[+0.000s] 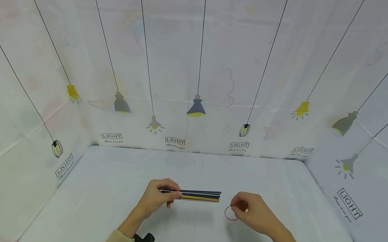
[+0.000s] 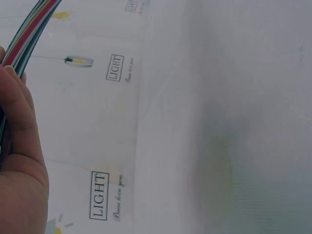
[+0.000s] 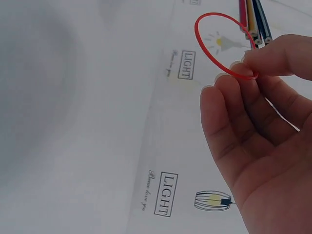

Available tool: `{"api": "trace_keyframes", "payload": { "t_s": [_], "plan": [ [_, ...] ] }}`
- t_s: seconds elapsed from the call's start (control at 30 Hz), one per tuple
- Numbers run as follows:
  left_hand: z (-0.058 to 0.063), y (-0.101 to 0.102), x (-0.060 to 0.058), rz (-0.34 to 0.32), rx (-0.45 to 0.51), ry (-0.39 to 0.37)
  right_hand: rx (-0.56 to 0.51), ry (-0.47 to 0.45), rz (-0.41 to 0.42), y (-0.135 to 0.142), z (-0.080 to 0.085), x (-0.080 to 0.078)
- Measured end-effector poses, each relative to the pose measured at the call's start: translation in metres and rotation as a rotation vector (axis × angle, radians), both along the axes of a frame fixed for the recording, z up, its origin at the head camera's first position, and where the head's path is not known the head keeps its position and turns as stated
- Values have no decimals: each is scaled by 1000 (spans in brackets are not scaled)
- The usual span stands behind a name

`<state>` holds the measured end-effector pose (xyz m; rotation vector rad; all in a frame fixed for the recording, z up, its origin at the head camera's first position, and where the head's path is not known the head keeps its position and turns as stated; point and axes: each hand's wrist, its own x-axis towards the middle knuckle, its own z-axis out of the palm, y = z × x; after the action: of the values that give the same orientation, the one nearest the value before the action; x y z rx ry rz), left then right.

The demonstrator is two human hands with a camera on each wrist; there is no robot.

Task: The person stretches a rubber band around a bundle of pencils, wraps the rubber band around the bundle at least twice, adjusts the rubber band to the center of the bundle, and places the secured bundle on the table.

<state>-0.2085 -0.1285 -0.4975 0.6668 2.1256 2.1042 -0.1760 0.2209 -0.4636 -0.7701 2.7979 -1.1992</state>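
A bundle of pencils (image 1: 201, 196) in dark, yellow and red colours lies level in the air above the table. My left hand (image 1: 160, 196) grips it near its left end, thumb across the front. In the left wrist view, the pencils (image 2: 30, 34) rise from the fingers at the left edge. My right hand (image 1: 253, 213) pinches a thin red rubber band (image 1: 226, 213) between thumb and fingertips, just right of the pencils' free ends. The right wrist view shows the rubber band (image 3: 197, 34) hanging as an open loop, with the blunt pencil ends (image 3: 258, 41) beyond it.
A white cloth-covered table (image 1: 190, 170) spreads under both hands. White sheets printed with hanging lamps (image 1: 196, 108) and the word LIGHT enclose it at the back and sides. Black devices (image 1: 144, 241) are at both wrists.
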Motion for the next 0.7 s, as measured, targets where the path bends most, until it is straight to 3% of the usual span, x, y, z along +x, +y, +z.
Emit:
{"api": "trace_keyframes", "payload": {
  "t_s": [0.4,0.7],
  "plan": [
    [-2,1,1,-16,16,-13,-91,169,60,-21,20,-3],
    [-3,1,2,-25,13,-31,-87,189,44,-30,30,-11]
  ]
}}
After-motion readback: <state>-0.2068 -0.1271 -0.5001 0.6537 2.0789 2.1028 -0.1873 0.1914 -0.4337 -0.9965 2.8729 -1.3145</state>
